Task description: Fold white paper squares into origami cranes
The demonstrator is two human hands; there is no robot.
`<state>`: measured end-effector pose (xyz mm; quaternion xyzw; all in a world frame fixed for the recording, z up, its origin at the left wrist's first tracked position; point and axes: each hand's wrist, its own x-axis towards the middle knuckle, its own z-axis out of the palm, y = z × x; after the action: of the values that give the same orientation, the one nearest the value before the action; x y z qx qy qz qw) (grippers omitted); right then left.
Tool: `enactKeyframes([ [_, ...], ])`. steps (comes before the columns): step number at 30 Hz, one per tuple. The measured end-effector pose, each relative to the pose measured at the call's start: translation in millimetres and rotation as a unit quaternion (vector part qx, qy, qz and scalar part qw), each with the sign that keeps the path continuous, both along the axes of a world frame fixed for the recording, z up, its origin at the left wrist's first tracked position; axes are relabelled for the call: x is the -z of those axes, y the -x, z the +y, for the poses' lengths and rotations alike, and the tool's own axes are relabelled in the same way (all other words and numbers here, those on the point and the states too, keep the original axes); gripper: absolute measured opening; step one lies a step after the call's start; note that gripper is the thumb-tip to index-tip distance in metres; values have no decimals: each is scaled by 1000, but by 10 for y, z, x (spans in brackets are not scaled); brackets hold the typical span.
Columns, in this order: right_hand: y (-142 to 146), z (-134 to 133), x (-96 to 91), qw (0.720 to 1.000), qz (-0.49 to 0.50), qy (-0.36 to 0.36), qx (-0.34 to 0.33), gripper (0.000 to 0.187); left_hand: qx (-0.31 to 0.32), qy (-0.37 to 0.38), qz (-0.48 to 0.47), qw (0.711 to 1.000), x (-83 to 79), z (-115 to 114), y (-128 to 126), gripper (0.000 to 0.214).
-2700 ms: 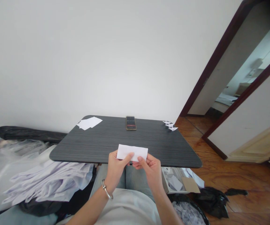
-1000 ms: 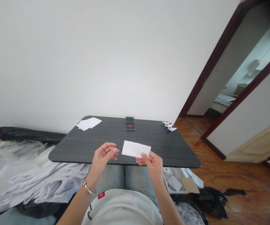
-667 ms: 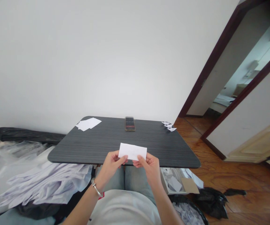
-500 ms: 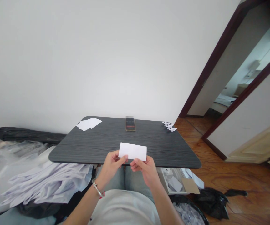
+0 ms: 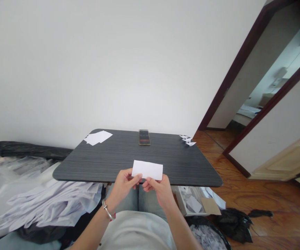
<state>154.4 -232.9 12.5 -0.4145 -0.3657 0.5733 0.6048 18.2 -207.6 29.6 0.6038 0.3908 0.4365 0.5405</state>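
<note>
A small white folded sheet of paper (image 5: 147,169) is held up over the front edge of the dark table (image 5: 108,161). My left hand (image 5: 126,182) pinches its lower left corner, thumb on the face and fingers behind. At the lower right, my right hand (image 5: 159,187) grips the sheet in the same way, its thumb close to the left one. A silver bangle (image 5: 107,210) circles my left wrist. The fingers behind the paper are partly hidden.
Several white sheets (image 5: 97,137) lie at the table's back left. A phone (image 5: 144,138) rests at the back middle, and small folded paper pieces (image 5: 187,140) stand back right. Below right are a white box (image 5: 182,205) and a black bag of paper scraps (image 5: 208,236); white cloth (image 5: 53,205) lies left.
Both hands have lowered the paper very slightly, and it is still gripped at the same lower corners. The rest of the scene is almost the same.
</note>
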Motion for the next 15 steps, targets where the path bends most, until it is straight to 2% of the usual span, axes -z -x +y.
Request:
enactKeyframes([
  [15,-286,38,-6,999,-28,-6,-24,23,-34,16,-1,999,5,62,84,26],
])
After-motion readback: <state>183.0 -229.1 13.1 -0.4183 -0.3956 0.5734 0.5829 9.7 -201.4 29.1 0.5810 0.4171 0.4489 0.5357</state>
